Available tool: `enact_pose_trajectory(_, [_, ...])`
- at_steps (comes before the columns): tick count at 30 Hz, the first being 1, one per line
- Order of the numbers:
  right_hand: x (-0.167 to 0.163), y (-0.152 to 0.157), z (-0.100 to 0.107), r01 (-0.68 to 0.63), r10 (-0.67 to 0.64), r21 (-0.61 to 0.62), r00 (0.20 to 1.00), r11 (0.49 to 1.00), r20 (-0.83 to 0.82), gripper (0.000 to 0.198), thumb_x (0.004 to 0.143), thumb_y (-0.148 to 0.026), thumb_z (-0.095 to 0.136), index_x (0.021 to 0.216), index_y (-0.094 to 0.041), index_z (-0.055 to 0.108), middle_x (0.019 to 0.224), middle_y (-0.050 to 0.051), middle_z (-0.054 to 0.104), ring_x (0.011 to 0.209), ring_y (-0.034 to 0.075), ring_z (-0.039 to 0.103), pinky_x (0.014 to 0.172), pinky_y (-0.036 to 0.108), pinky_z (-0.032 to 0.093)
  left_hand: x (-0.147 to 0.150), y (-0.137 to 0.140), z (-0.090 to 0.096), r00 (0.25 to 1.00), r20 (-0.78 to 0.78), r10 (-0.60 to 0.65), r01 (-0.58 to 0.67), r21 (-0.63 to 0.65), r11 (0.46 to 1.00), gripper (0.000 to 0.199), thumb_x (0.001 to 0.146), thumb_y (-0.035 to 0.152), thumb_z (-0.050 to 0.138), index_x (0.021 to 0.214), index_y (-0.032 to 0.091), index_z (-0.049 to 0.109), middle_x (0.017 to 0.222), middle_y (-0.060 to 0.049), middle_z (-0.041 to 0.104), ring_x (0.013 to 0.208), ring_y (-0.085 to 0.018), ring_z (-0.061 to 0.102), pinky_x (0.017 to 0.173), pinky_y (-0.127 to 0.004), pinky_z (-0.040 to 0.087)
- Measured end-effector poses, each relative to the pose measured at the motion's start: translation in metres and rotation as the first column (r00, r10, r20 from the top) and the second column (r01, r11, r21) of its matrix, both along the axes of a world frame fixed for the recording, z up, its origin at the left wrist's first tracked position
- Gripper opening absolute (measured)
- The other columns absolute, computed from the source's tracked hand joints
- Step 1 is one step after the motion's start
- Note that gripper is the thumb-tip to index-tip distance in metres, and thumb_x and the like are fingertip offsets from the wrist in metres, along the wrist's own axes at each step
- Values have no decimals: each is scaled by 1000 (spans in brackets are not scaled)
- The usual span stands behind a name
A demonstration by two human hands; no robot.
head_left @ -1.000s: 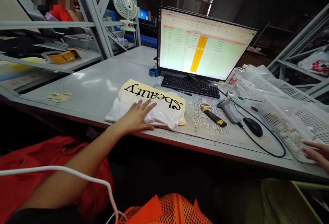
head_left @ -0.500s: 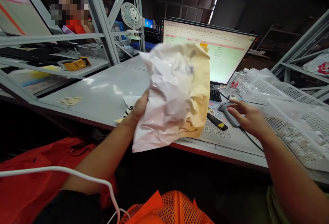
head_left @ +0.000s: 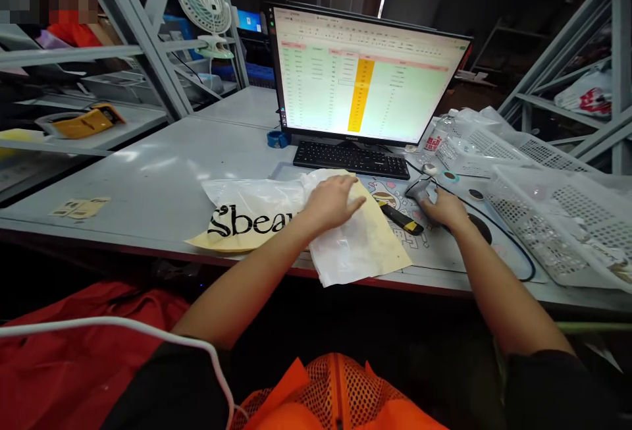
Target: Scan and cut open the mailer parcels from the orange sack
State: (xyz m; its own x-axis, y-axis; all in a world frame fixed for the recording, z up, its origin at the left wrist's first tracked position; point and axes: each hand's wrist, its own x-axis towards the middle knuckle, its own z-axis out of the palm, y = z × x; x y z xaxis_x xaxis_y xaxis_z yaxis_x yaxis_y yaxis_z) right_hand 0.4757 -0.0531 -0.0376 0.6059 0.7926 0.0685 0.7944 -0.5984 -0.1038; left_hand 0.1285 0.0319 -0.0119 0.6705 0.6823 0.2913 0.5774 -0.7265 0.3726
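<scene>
My left hand [head_left: 332, 205] lies flat on a crumpled white and yellow packing bag [head_left: 353, 249], with the thumb spread from the fingers. Under its left side is another bag, clear and yellow with large black lettering [head_left: 247, 219]. On the right, my right hand [head_left: 444, 207] wraps round a grey corded barcode scanner [head_left: 419, 188], whose head points up and left; the fingers' undersides are hidden. Between the two hands a black and yellow box cutter [head_left: 402, 219] rests on a printed desk mat [head_left: 439, 255].
Behind the bags stand a black keyboard [head_left: 350, 159] and a monitor [head_left: 316, 87] showing a spreadsheet. White perforated baskets [head_left: 567, 219] and a plastic bottle [head_left: 439, 134] line the right side. A blue tape roll [head_left: 277, 139] sits left of the keyboard. A fan [head_left: 203, 2] hangs by the rack.
My left hand has lowered the white and yellow bag from mid-air onto the desk. My right hand has closed round the scanner. The view has shifted, showing the keyboard fully.
</scene>
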Motion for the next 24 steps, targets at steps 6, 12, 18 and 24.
enact_pose_trajectory(6, [-22,20,-18,80,-83,-56,996,995,-43,71,92,-40,62,150,-4,45,131,30,64,123,42,65,99,51,52,10,-19,-73,929,-352,-111,147,77,986,75,101,66,50,158,19,50,172,-13,30,164,-37,11,133,-59,1])
enact_pose_trajectory(12, [-19,29,3,22,-21,8,991,1000,-129,46,91,-40,60,122,-7,66,108,24,71,104,37,70,87,47,57,-17,-29,-86,938,-300,-176,222,128,967,73,101,69,46,156,20,54,168,-14,40,162,-38,20,133,-59,5])
enact_pose_trajectory(18, [-51,15,77,-414,361,3,791,910,-494,31,88,-49,71,94,-19,70,63,2,59,51,15,55,42,24,41,-15,-29,-82,937,-301,-179,227,133,965,73,101,69,46,155,20,54,168,-14,40,161,-38,22,132,-59,5])
enact_pose_trajectory(24, [-93,13,94,-466,383,-26,758,885,-529,29,84,-47,74,94,-19,71,64,0,56,47,11,48,39,21,35,-15,-32,-84,939,-297,-175,216,108,970,72,101,67,49,155,19,54,168,-15,40,162,-39,21,132,-62,7])
